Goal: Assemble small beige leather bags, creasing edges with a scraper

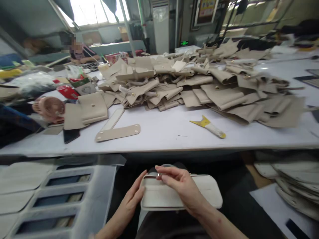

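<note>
A cream-coloured, rounded rectangular bag panel (pixel 164 196) with a raised rim lies across my lap. My left hand (pixel 131 196) grips its left end, thumb on the upper face and fingers along the outer side. Over the panel's far edge, my right hand (pixel 178 182) has thumb and forefinger pinched together. A small shiny piece (pixel 158 174) shows at those fingertips, but its kind is too small to tell. Part of the panel's middle is hidden beneath my right hand and wrist.
On the white table (pixel 159 132) ahead lie a heap of beige leather pieces (pixel 189 83), a yellow-ended tool (pixel 209 126), a beige strap (pixel 118 132) and a pink fan (pixel 51 108). A plastic crate (pixel 99 192) stands left; stacked panels (pixel 296 179) sit right. Another person (pixel 81 51) sits far left.
</note>
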`<state>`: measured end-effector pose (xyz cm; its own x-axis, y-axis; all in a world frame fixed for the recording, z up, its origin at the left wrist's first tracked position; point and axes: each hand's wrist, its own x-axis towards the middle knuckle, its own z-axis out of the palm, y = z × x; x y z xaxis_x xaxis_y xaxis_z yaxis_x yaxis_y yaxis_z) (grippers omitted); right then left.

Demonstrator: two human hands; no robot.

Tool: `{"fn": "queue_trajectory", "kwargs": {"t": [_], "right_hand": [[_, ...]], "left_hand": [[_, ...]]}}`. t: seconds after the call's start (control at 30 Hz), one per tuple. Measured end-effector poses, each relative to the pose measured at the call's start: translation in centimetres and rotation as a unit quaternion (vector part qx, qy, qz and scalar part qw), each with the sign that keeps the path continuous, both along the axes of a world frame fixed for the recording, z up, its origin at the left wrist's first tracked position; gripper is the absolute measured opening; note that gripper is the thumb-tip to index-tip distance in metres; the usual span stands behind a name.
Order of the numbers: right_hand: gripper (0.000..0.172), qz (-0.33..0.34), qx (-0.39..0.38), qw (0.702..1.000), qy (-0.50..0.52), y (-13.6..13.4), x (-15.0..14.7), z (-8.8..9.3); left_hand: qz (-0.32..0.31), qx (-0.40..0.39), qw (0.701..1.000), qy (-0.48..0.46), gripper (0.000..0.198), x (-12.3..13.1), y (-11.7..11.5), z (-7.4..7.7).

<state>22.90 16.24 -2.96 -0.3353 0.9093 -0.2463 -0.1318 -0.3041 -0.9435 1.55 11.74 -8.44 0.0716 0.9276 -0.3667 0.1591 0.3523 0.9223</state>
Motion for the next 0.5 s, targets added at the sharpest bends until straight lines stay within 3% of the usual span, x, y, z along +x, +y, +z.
{"fn": "queue_trajectory", "kwargs": {"t": [0.07,0.17,0.27,0.33,0.4,0.5], "right_hand": [[0.032,-0.099,-0.027,0.992,0.067,0.0,2.0,0.3],[0.033,-0.249,0.011,0.968,0.039,-0.5,7.0,-0.3],[0.034,-0.379,0.001,0.925,-0.003,-1.2,12.2,-3.2],[0.036,-0.389,-0.038,0.921,-0.003,-1.8,14.0,-6.1],[0.043,-0.354,-0.072,0.932,0.010,-2.3,13.8,-8.8],[0.053,-0.298,-0.076,0.951,0.041,-2.8,11.4,-11.5]], "left_hand": [[-0.012,0.030,0.998,0.050,0.064,-0.7,0.3,-0.2],[-0.049,0.149,0.973,0.170,0.061,-1.5,1.3,0.0],[-0.131,0.338,0.884,0.294,0.047,0.0,2.5,1.9],[-0.219,0.450,0.809,0.307,0.044,2.7,3.1,3.6],[-0.310,0.515,0.747,0.284,0.043,6.4,3.5,5.1],[-0.422,0.498,0.697,0.296,0.044,11.7,3.8,6.0]]}}
